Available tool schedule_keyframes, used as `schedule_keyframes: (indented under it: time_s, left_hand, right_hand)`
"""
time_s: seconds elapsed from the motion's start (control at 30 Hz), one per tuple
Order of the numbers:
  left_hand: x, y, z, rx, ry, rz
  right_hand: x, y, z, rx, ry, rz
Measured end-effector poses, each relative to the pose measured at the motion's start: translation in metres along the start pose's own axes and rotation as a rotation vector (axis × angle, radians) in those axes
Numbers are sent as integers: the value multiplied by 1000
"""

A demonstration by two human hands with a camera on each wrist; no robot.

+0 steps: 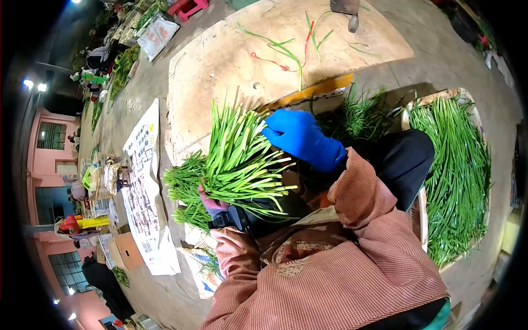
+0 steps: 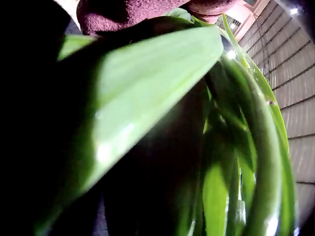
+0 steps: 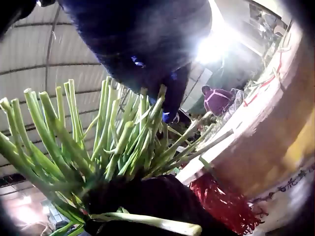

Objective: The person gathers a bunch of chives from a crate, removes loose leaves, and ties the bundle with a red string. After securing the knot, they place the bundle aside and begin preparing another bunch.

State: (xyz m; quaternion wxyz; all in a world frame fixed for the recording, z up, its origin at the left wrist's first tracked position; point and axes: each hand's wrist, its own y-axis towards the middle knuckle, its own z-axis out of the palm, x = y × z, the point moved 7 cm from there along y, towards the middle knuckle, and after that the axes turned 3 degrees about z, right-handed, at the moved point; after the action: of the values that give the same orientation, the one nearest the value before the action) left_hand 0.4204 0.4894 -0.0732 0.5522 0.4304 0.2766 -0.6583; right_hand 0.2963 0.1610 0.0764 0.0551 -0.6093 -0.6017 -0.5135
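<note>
A thick bundle of green stalks (image 1: 236, 157), pale cut ends fanned toward the right, lies across the left hand (image 1: 212, 202), whose purple-gloved fingers grip it from below in the head view. The right hand (image 1: 305, 137), in a blue glove, is at the upper right edge of the bundle, its fingertips by the cut ends. In the right wrist view the dark blue glove (image 3: 142, 44) hangs over the stalk ends (image 3: 113, 132). Blurred green leaves (image 2: 157, 83) fill much of the left wrist view, below purple glove fingers (image 2: 128, 14).
A wooden board (image 1: 214, 71) with loose stalks, red ties (image 1: 286, 67) and a metal blade (image 1: 345, 6) stands ahead. At the right is a crate of long green stalks (image 1: 451, 176). A printed sheet (image 1: 146, 192) lies at the left; red strands (image 3: 221, 206) hang below the board's edge.
</note>
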Motion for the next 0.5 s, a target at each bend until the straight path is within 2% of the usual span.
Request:
schedule_keyframes:
  time_s: [0.03,0.07,0.13,0.17,0.27,0.3,0.33,0.4,0.43,0.47,0.5]
  left_hand:
    - [-13,-6,12,75,293,281]
    - [-17,-2,12,77,292,280]
    - [12,5,1,-10,-285,-286]
    - [6,4,-2,89,-113,-113]
    - [4,2,-9,107,-31,-56]
    - [13,3,-6,23,-261,-257]
    - [15,0,4,-7,-427,-333]
    - [6,-1,26,169,-399,-219]
    - [17,5,1,102,-267,-274]
    - [20,3,1,61,-377,-342]
    - [18,3,1,34,-366,-317]
  right_hand:
    - [-2,-2,-2,-31,15,25]
    - [-7,-4,-5,-33,13,27]
    - [-48,-17,-34,-256,326,280]
    - [-63,-25,-53,-280,198,320]
    - [-104,-68,-115,-290,-157,529]
    - [-115,-82,-128,-183,-338,574]
    - [-126,-95,-138,-73,-519,614]
    - [-126,-107,-136,-39,-544,620]
    - [-111,-101,-121,-71,-269,633]
    - [-97,-93,-104,-102,12,638]
    - [-85,-82,-83,-11,103,636]
